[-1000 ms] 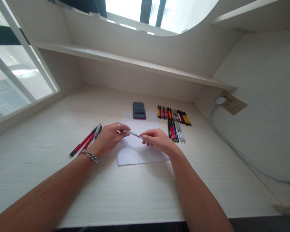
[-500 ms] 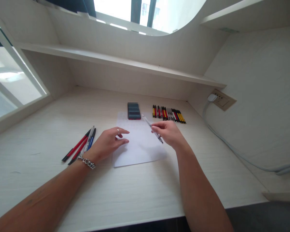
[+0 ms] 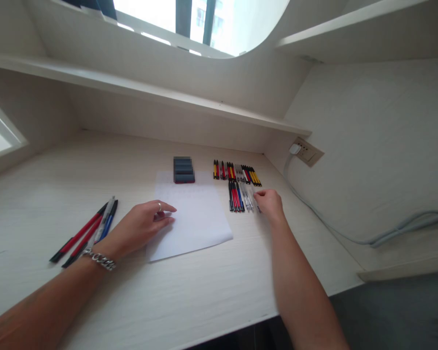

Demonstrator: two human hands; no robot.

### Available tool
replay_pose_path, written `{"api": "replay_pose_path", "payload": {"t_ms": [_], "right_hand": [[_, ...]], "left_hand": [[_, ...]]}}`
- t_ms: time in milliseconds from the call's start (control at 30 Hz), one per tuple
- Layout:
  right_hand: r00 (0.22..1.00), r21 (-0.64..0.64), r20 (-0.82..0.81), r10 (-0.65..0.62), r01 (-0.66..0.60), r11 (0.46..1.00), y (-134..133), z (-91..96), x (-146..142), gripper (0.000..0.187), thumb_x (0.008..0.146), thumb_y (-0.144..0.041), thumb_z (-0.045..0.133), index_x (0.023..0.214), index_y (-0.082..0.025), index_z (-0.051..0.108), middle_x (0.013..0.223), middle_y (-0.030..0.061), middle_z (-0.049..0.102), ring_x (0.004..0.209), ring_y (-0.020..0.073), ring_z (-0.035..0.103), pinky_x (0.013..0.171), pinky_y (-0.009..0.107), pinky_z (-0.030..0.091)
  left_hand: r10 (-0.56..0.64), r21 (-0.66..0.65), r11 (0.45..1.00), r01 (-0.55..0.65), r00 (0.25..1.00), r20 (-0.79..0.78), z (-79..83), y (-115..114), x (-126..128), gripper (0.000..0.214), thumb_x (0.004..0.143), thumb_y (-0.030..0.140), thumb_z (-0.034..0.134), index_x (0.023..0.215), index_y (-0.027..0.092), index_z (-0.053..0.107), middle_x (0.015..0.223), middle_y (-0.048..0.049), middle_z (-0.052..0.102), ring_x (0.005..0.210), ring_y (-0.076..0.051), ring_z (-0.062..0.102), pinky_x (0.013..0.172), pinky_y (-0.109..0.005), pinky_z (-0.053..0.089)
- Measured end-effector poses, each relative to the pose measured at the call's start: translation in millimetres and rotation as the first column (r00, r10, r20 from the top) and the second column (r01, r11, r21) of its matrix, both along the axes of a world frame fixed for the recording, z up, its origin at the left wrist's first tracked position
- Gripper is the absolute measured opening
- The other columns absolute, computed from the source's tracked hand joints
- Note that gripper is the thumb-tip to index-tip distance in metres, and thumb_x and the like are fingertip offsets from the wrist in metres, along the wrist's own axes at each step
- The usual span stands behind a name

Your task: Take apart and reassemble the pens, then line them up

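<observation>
Shifting of view to the R since half a sec ago: the desk (image 3: 204, 291) now fills the frame and the window at L is nearly out.

- Paper sheet (image 3: 193, 223) lies flat mid-desk, nothing on it except a dark blurred block (image 3: 183, 170) at its far edge. Both unmoved.
- Two pen rows R of the sheet: back row (image 3: 236, 172) w/ yellow, red and black barrels, front row (image 3: 239, 197) w/ black, red, blue and clear. Both tidy, barrels parallel.
- Loose pens (image 3: 85, 231), red, blue and clear, lie L of the sheet in a fan, as before.
- L hand (image 3: 140, 223): fingers loosely out, palm down, tips resting on the sheet's L edge. Holds nothing. Barely moved.
- R hand (image 3: 270, 204): main change. Half a sec ago it held the clear pen above the sheet; now it's off the paper, at the R end of the front row, fingers curled down.
- Clear pen (image 3: 257, 208): only a bit shows under the fingertips, just beside the row's last barrel, about parallel w/ it. Can't tell if it's pinched or let go. Reads as pen being added to that row.
</observation>
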State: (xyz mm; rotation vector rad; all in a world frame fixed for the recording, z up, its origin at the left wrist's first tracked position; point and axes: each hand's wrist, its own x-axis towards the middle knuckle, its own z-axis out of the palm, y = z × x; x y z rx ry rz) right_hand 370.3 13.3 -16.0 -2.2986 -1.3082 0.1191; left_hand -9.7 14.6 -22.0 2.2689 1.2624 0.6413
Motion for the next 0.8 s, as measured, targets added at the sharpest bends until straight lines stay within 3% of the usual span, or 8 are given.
{"api": "replay_pose_path", "payload": {"t_ms": [300,600,800], "right_hand": [[1.000,-0.029,0.013,0.010,-0.009,1.000,9.0,-6.9,-2.2,0.025,0.076,-0.038,0.061,0.085,-0.019,0.076,0.084,0.0094,0.073,0.077,0.0205,0.066,0.064,0.025,0.042],[0.999,-0.047,0.042,0.032,-0.030,0.998,10.2,-9.3,-5.9,0.029,0.081,-0.040,0.056,0.083,-0.019,0.076,0.081,0.0094,0.073,0.076,0.0204,0.065,0.063,0.025,0.042],[0.996,-0.043,0.070,0.053,-0.050,0.998,5.5,-6.3,-5.5,0.032,0.082,-0.040,0.052,0.091,-0.020,0.075,0.088,0.0126,0.073,0.083,0.0247,0.066,0.068,0.030,0.043]], "left_hand": [[-0.023,0.019,1.000,0.024,0.999,-0.023,-1.7,0.4,1.0,0.034,0.082,0.046,0.055,0.102,0.023,0.068,0.105,-0.0052,0.069,0.092,-0.021,0.063,0.082,-0.031,0.048],[-0.016,0.019,1.000,0.016,0.999,-0.028,1.0,-0.1,2.2,0.033,0.082,0.046,0.055,0.102,0.023,0.068,0.105,-0.0046,0.069,0.092,-0.020,0.064,0.081,-0.030,0.048],[0.085,0.015,0.996,-0.084,0.994,-0.071,15.1,-1.7,-4.9,0.032,0.082,0.045,0.053,0.099,0.023,0.069,0.098,-0.0036,0.071,0.084,-0.019,0.064,0.074,-0.028,0.047]]}}
